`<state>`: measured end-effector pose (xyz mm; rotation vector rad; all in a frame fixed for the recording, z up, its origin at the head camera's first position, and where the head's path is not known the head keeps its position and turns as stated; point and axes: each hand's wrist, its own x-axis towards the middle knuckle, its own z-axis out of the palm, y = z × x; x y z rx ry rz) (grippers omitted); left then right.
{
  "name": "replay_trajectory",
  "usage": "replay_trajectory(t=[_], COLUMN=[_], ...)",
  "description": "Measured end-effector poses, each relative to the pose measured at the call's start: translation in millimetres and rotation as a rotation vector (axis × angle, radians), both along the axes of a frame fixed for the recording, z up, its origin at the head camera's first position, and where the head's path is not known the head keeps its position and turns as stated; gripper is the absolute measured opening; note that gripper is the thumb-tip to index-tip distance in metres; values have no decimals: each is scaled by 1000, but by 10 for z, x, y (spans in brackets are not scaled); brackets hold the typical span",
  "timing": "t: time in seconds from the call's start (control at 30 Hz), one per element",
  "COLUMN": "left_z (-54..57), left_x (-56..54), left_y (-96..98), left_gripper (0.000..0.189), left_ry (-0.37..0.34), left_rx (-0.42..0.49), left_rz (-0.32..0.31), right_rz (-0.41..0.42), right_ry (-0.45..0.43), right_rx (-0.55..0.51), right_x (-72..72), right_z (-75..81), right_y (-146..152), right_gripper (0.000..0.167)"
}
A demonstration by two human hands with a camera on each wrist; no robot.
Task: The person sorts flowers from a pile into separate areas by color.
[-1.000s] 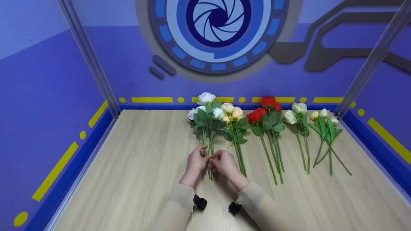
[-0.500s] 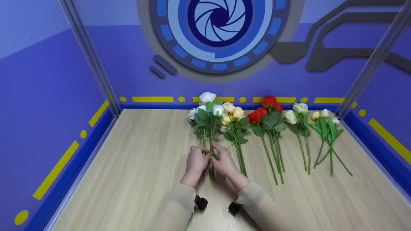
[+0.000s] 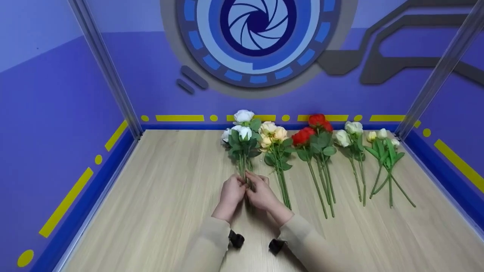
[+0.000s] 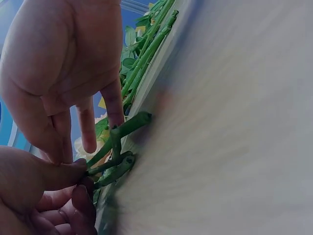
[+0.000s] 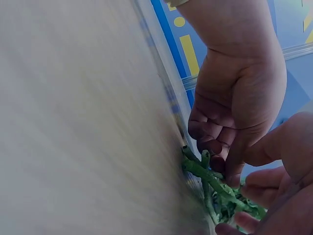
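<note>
White roses [image 3: 242, 116] with dark green leaves lie at the back of the table, left of the other flowers. My left hand [image 3: 230, 193] pinches their green stems [image 4: 131, 125] between thumb and fingers, just above the cut ends. The right hand [image 3: 263, 194] is on the other side of the stems. Its thumb meets the left thumb, and its other fingers stretch out fairly straight beside the stems in the left wrist view. From the right wrist, the stem ends [image 5: 194, 168] cross one another below the left hand [image 5: 239, 98].
To the right lie peach roses [image 3: 273, 134], red roses [image 3: 303, 135], pale green-white roses [image 3: 353, 127] and white tulips [image 3: 382, 133], stems toward me. The wooden table [image 3: 162, 196] stands between blue-purple walls [image 3: 49, 124] with metal corner posts.
The rightmost white rose has shifted left against the others, so the bunch is narrower. The right fingers have moved slightly along the stems; the left hand stays about where it was.
</note>
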<state>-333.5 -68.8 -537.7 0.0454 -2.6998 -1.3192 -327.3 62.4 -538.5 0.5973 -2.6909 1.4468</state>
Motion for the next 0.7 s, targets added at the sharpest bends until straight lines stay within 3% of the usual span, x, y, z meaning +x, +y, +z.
replay_trajectory(t=[0.4, 0.6, 0.7], left_z=[29, 190, 304], left_x=[-21, -43, -76], left_y=[-34, -261, -438], left_gripper=[23, 31, 37], left_ry=[-35, -137, -174], left_rx=[-30, -3, -19], left_rz=[3, 2, -22], right_rz=[-50, -114, -136], right_ry=[-16, -53, -84], right_rx=[6, -34, 5], right_x=[-36, -64, -95], right_z=[65, 296, 452], right_y=[55, 253, 446], right_gripper=[58, 63, 68])
